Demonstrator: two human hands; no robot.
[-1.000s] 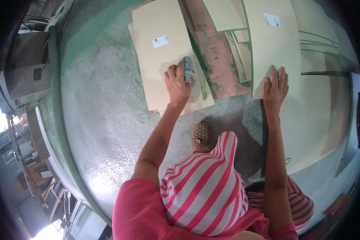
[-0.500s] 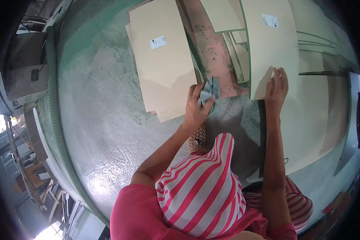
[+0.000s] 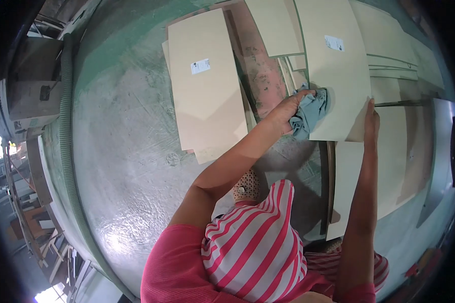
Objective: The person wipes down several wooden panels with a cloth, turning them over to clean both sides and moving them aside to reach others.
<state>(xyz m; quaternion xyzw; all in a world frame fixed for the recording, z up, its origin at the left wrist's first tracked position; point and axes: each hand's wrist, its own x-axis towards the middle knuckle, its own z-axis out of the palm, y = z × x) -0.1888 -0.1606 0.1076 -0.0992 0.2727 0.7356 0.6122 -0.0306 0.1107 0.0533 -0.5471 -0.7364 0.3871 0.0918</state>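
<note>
Head view, looking straight down at a green concrete floor (image 3: 131, 151) covered in pale boards.

Left hand (image 3: 290, 108) closed around a bunched blue-grey rag (image 3: 311, 113), pressed onto the near left corner of the labelled board (image 3: 338, 65). Right hand (image 3: 371, 118) flat and edge-on against the near right corner of that same board, fingers straight and open, seemingly steadying it or tipping its edge up. Hard to tell whether the corner is actually lifted off the stack or just resting.

Left of the labelled board, across a reddish strip of floor (image 3: 260, 65), another board (image 3: 205, 81) with its own small white sticker, lying on a second sheet underneath. Right of the labelled board, more sheets stacked and overlapping. Near side of it, a long board (image 3: 349, 187) running back toward the striped trousers (image 3: 258, 237). Far left of everything, a ribbed hose (image 3: 65, 146) curving along the floor beside some machinery.

Looks like the wiping step on this panel has only just begun, with the rag sitting right at the corner. Next move probably calls for sweeping the rag up the face toward the sticker (image 3: 333, 43) while keeping the other hand firm so the sheet doesn't slide.
</note>
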